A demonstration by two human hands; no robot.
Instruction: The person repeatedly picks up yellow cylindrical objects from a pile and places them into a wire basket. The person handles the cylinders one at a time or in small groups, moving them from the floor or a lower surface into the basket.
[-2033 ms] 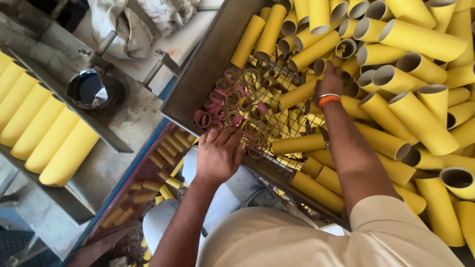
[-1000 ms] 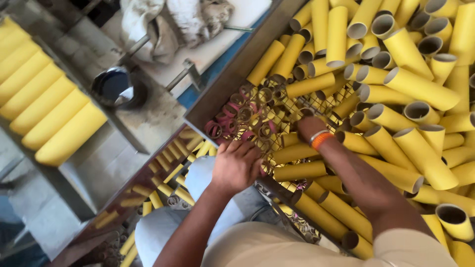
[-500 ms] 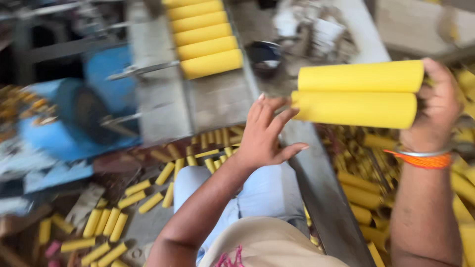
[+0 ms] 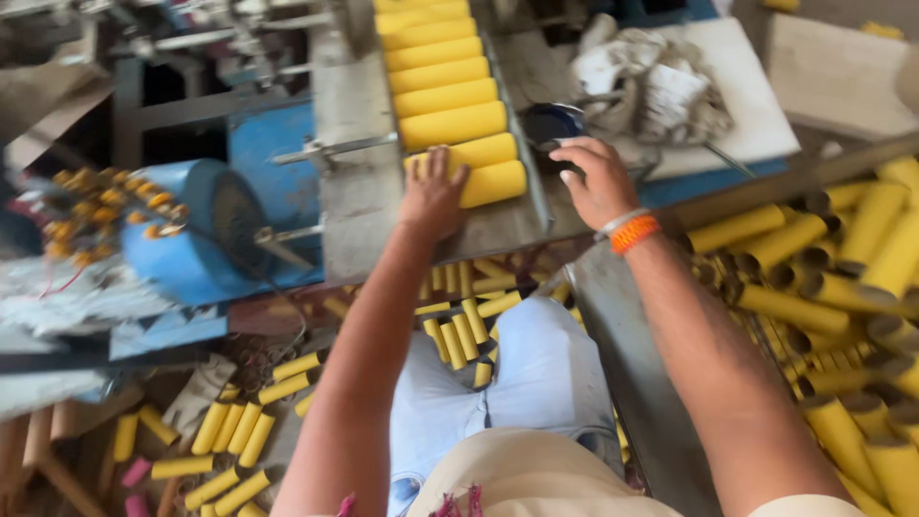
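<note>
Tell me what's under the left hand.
The left hand rests on the nearest yellow tubes in the row on the metal tray. The tubes' left ends are covered.

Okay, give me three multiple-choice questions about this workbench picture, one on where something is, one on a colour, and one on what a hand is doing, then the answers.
1. Where does the row of yellow tubes lie?
A. On the grey metal chute ahead of the person
B. On the person's lap
C. Inside the blue machine

2. What colour is the band on the right wrist?
A. Green
B. Orange
C. Black

3. What is the left hand doing?
A. Gripping a rag
B. Resting flat on the nearest tubes in the row
C. Hanging below the bench

Answers: 1 A, the tubes lie side by side along the chute. 2 B, the band shows orange beside a paler one. 3 B, the palm presses down on the front tubes, while the right hand hovers open beside them.
</note>
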